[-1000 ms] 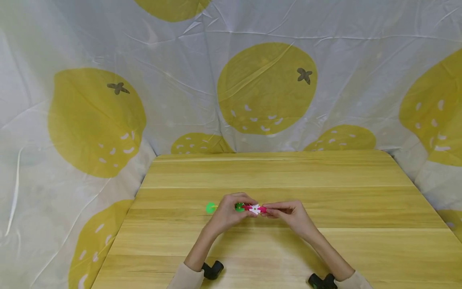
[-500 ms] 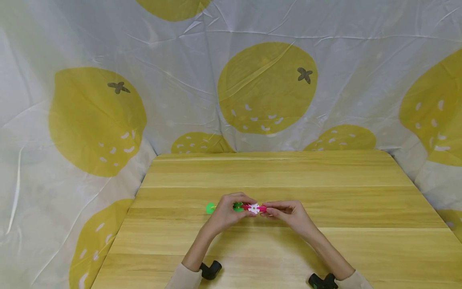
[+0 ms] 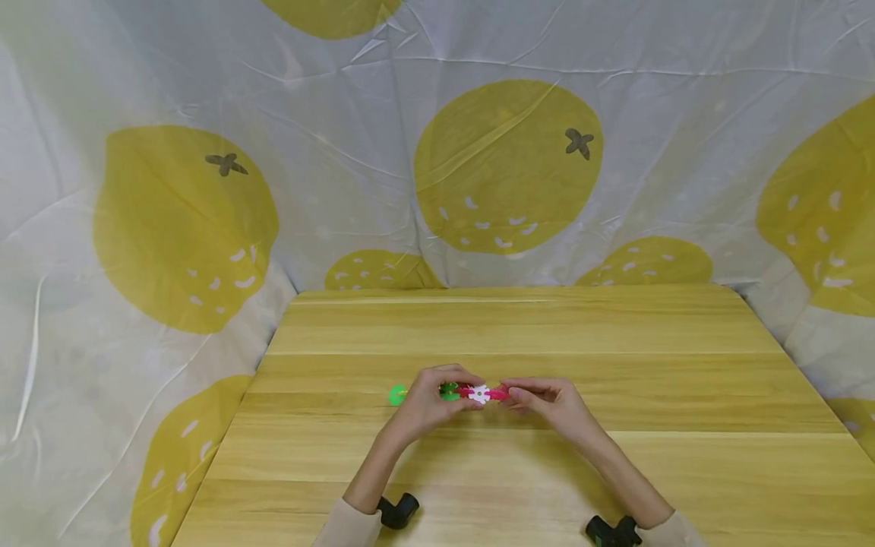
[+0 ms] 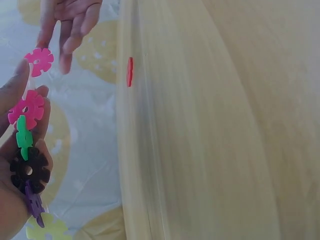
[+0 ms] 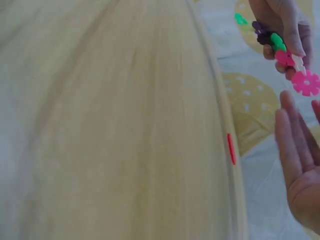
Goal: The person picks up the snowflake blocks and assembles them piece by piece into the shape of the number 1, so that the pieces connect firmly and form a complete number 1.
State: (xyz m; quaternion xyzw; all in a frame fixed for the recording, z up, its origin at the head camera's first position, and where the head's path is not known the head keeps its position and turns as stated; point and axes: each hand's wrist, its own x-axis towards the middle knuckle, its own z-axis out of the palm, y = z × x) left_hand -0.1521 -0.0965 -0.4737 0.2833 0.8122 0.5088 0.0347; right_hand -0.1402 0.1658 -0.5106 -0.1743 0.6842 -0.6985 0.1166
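Observation:
My left hand (image 3: 435,396) grips a chain of interlocking snowflake discs, pinching it near a white disc (image 3: 479,394). In the left wrist view the chain shows a pink end disc (image 4: 40,62), another pink disc (image 4: 27,109), a green one (image 4: 24,137), a black one (image 4: 30,170), a purple one (image 4: 34,204) and a yellow-green one (image 4: 49,227). A bright green disc (image 3: 397,395) lies at the chain's far left end. My right hand (image 3: 552,401) is beside the pink end disc, its fingers extended and apart from it in the right wrist view.
A red disc (image 4: 130,71) shows near the table's edge in both wrist views. Two black angled fittings (image 3: 399,511) are by the wrists. The wooden table (image 3: 519,327) is backed by a lemon-print cloth (image 3: 342,152).
My right hand's fingers have loosened from the pink end disc and shifted slightly right, so more of it shows. The left hand keeps its hold on the chain, nearly still.

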